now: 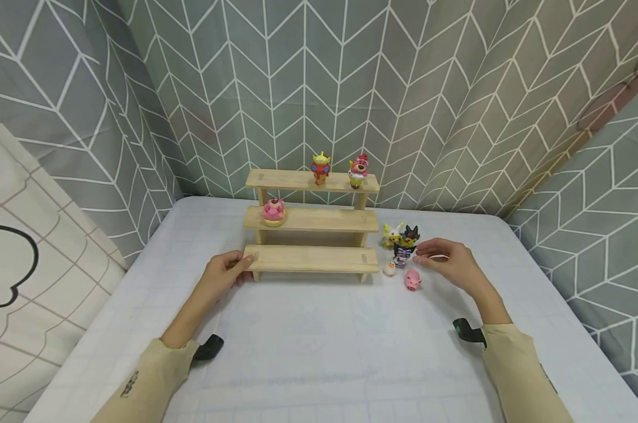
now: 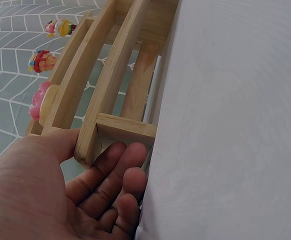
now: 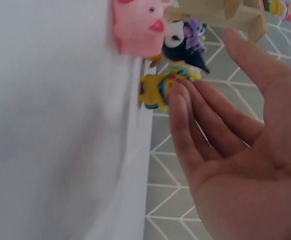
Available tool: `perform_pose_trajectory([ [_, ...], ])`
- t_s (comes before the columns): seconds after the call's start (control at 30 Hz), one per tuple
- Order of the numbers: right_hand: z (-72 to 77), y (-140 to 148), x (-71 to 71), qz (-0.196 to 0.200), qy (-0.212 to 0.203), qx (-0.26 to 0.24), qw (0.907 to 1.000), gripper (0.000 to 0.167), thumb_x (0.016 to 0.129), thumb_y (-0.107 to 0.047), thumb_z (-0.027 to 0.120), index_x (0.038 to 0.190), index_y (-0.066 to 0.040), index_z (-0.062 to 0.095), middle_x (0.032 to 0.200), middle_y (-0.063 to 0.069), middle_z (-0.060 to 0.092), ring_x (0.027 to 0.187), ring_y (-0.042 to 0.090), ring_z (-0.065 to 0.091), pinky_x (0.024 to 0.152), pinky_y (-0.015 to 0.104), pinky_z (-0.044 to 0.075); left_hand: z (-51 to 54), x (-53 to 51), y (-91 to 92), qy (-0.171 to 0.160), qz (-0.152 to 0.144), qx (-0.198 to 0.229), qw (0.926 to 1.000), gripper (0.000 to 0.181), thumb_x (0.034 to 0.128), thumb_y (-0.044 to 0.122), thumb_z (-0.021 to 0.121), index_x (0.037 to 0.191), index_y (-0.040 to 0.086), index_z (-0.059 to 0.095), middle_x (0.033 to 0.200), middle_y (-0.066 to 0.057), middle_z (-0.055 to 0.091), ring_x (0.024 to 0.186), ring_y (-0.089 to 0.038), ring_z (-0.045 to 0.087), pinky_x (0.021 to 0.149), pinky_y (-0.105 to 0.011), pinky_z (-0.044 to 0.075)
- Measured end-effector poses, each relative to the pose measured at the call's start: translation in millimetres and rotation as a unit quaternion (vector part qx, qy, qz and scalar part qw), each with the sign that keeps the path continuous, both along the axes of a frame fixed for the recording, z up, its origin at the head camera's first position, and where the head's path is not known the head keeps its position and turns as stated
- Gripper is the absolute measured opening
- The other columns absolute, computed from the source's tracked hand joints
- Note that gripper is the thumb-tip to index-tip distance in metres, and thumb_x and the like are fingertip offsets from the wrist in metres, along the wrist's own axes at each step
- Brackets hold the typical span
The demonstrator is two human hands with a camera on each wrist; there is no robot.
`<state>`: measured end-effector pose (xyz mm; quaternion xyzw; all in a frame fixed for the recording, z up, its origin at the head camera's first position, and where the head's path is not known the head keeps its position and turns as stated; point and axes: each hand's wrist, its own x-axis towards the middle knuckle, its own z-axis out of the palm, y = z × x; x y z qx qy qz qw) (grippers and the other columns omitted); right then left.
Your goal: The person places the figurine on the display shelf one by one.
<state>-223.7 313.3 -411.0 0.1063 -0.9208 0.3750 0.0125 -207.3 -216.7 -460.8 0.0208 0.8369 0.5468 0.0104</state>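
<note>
A three-step wooden display stand [image 1: 308, 258] stands on the white-covered table. My left hand [image 1: 221, 276] grips the left end of its lowest step, thumb on top and fingers curled beneath, as the left wrist view shows. To the stand's right, my right hand [image 1: 453, 264] hovers beside a cluster of small figurines, thumb apart from the fingers. Its fingertips lie close to a yellow figurine [image 3: 155, 91]; whether they touch it I cannot tell. A black-and-purple figurine [image 1: 402, 255], a pink pig figurine [image 1: 412, 279] and a small white figurine [image 1: 389, 269] are nearby.
On the top step stand a red-and-yellow figurine [image 1: 321, 169] and a pink bear figurine [image 1: 358, 171]. A pink figurine with a cream base [image 1: 274, 212] sits at the middle step's left. Grey patterned curtains [image 1: 308, 88] hang behind the table.
</note>
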Motion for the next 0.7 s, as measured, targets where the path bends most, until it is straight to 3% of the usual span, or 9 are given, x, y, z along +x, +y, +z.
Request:
perform_pose_trajectory([
  [0.23, -11.1, 6, -1.0, 0.081, -0.07, -0.005, 0.9942, 0.039, 0.093, -0.02, 0.083, 0.125, -0.001, 0.071, 0.118, 0.014, 0.074, 0.105, 0.022, 0.068, 0.09, 0.021, 0.055, 0.9, -1.3, -0.2, -0.002, -0.002, 0.0, 1.0, 0.035, 0.1071, 0.035, 0.064, 0.1, 0.002, 0.067, 0.08, -0.006, 0.069, 0.069, -0.013, 0.055, 0.059, -0.024, 0.043],
  [0.37, -11.3, 6, -1.0, 0.125, -0.081, 0.003, 0.9889, 0.041, 0.087, -0.015, 0.087, 0.123, -0.001, 0.072, 0.114, 0.012, 0.072, 0.103, 0.022, 0.065, 0.093, 0.029, 0.055, 5.4, 0.4, 1.2, -0.008, -0.002, -0.002, 1.0, 0.032, 0.1082, 0.03, 0.062, 0.099, 0.0, 0.066, 0.08, -0.009, 0.069, 0.069, -0.015, 0.055, 0.059, -0.024, 0.043],
  [0.57, -10.7, 3, -1.5, 0.144, -0.068, 0.024, 0.987, 0.045, 0.082, -0.014, 0.091, 0.12, -0.002, 0.072, 0.109, 0.009, 0.071, 0.101, 0.024, 0.063, 0.093, 0.034, 0.056, 20.5, 8.9, 6.7, -0.014, -0.006, 0.001, 0.9999, 0.03, 0.1086, 0.024, 0.061, 0.099, -0.004, 0.065, 0.081, -0.014, 0.069, 0.069, -0.018, 0.056, 0.06, -0.024, 0.044],
  [0.7, -12.1, 4, -1.7, 0.138, -0.063, 0.029, 0.988, 0.045, 0.081, -0.014, 0.092, 0.12, -0.002, 0.072, 0.107, 0.008, 0.07, 0.099, 0.022, 0.063, 0.091, 0.033, 0.056, 12.5, 4.6, 4.2, -0.013, -0.005, -0.003, 0.9999, 0.031, 0.1087, 0.028, 0.061, 0.101, -0.002, 0.066, 0.082, -0.012, 0.07, 0.07, -0.017, 0.056, 0.061, -0.024, 0.044],
])
